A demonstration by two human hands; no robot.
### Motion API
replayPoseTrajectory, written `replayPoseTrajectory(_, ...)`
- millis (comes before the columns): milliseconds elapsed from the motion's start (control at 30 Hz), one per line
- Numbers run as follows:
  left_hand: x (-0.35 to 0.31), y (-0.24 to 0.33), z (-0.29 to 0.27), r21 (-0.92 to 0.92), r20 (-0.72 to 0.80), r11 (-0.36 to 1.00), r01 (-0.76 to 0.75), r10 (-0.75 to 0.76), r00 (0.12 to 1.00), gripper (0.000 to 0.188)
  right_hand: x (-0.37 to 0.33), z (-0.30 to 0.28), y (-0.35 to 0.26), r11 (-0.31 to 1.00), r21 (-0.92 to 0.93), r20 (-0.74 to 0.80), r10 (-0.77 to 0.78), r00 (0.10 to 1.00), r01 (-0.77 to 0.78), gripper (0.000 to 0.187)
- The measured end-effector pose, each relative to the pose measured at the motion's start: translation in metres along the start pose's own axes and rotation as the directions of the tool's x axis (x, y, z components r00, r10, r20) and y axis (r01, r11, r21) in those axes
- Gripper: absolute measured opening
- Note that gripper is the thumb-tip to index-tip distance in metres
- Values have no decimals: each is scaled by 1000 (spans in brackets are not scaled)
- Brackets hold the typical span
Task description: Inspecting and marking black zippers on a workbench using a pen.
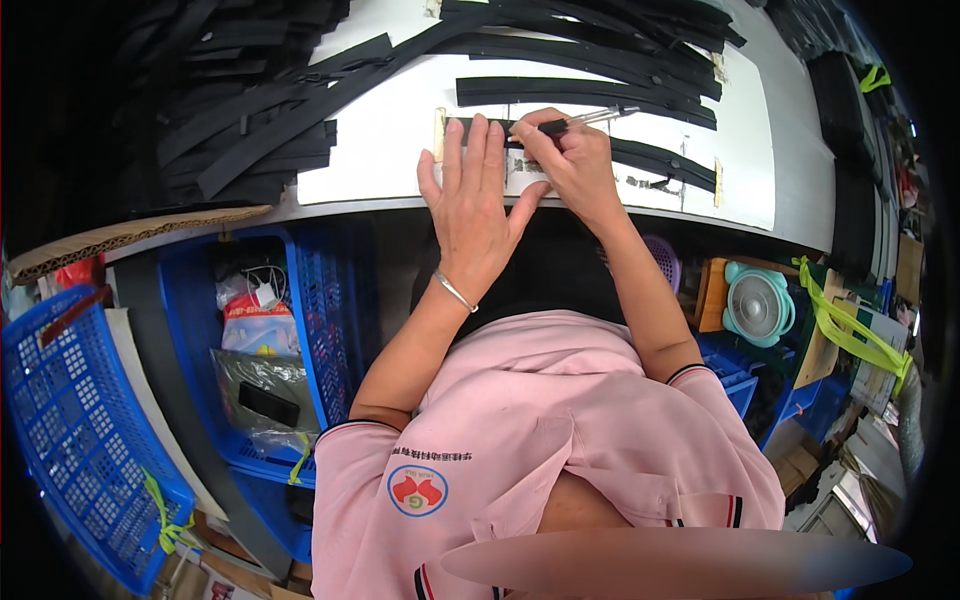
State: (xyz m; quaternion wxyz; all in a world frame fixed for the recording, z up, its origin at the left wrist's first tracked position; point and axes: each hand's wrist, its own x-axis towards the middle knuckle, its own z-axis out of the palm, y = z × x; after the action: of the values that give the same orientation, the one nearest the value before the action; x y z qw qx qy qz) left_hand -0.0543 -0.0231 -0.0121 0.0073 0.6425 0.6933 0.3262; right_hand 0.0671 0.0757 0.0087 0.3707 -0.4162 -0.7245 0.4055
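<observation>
My left hand (470, 200) lies flat with its fingers stretched out, pressing on a flat black strip (660, 160) that runs along the near side of a white board (370, 175). In my right hand (580, 165) is a pen (597, 115) with a clear barrel and dark grip. The pen's point is down by the strip, close to my left fingertips; my fingers partly hide where it touches. Yellowish tape pieces (719, 183) mark the board at the strip's two ends. Just beyond my hands, another black strip (580, 95) lies across the board.
A large pile of black strips (230, 90) covers the table's left side, with more strips (610, 50) at the back. Cardboard (140, 240) juts over the front left edge. Blue crates (305, 330) stand below left; a small turquoise fan (758, 303) sits below right.
</observation>
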Motion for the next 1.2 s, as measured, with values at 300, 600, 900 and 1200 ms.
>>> replayPoseTrajectory(300,1,0,2,17,4,1000,-4,4,1000,76,0,-1,3,987,-61,44,-145,988,147,22)
replayPoseTrajectory(600,-2,-1,2,51,12,999,-7,7,1000,79,-16,-46,-7,990,139,-159,23,987,0,13)
replayPoseTrajectory(900,1,0,0,40,48,999,-12,10,999,79,-20,-86,24,985,-55,-271,141,952,-161,16)
replayPoseTrajectory(1200,17,26,5,-115,-48,987,-115,110,993,53,-18,-81,26,995,-48,-274,73,959,-89,17)
